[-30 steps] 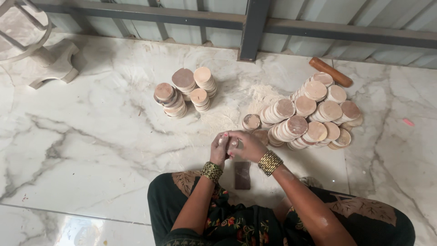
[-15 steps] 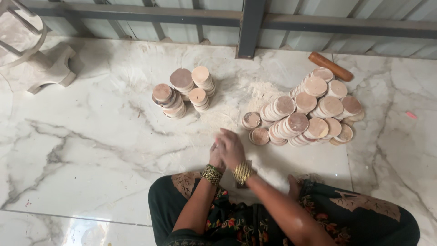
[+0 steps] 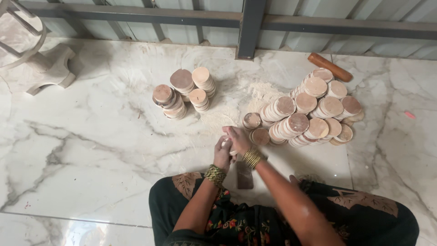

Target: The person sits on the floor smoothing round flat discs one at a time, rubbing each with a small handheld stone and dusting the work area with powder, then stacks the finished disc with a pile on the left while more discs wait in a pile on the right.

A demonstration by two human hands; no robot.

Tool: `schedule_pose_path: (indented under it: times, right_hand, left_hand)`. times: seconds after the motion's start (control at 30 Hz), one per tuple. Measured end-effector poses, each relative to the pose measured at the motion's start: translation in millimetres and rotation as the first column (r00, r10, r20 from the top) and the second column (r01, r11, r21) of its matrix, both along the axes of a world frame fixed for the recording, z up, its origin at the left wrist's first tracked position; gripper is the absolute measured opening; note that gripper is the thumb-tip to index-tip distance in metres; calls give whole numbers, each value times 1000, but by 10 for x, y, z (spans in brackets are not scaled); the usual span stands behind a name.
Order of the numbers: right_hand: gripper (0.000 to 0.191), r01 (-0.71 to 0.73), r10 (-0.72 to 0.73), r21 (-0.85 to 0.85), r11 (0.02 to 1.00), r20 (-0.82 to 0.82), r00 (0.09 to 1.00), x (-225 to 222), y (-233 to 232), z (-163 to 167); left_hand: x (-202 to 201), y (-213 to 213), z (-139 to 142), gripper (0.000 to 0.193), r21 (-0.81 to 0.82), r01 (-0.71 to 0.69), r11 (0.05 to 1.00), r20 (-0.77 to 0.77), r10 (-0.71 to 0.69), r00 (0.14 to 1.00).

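My left hand [image 3: 222,154] and my right hand [image 3: 237,138] are pressed together over the marble floor, both closed around a small pale round wooden disc [image 3: 226,143] that is mostly hidden between them. Both wrists wear gold bangles. A dark flat tool [image 3: 244,175] lies on the floor just below my hands. Right of my hands a large pile of round wooden discs [image 3: 309,111] leans in rows. A few upright stacks of discs [image 3: 182,91] stand to the upper left.
Pale sawdust [image 3: 255,93] is spread on the marble floor [image 3: 91,150] between the piles. A brown wooden rod [image 3: 329,67] lies near the metal wall behind the big pile. A pale carved stand [image 3: 43,68] sits at the far left.
My hands stayed clasped on the disc, shifting a little left and turning; my right hand now lies over the top of my left.
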State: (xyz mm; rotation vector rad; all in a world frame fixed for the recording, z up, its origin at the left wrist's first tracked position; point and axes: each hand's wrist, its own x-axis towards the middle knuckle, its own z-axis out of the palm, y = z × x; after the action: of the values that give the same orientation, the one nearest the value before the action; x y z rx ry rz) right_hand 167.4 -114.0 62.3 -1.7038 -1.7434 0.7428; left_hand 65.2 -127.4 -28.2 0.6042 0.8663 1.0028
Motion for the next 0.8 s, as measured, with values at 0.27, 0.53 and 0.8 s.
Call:
schedule_pose_path:
  times: [0.27,0.53,0.8]
  right_hand:
    - [44,180,-127,259,949,-210,969,-307,-441,-128]
    - [53,-252,-33,-285,925,-719,694,693,100,172]
    - [67,-199,71,-126,972,-649,757,987,-546,80]
  left_hand:
    - [60,106,-19,22,-97,-316,944,125,326,937]
    - [195,-19,465,24,-64,182,981,30,-180,983]
    - [526,111,357,18,-129,-189,973,-223,158,962]
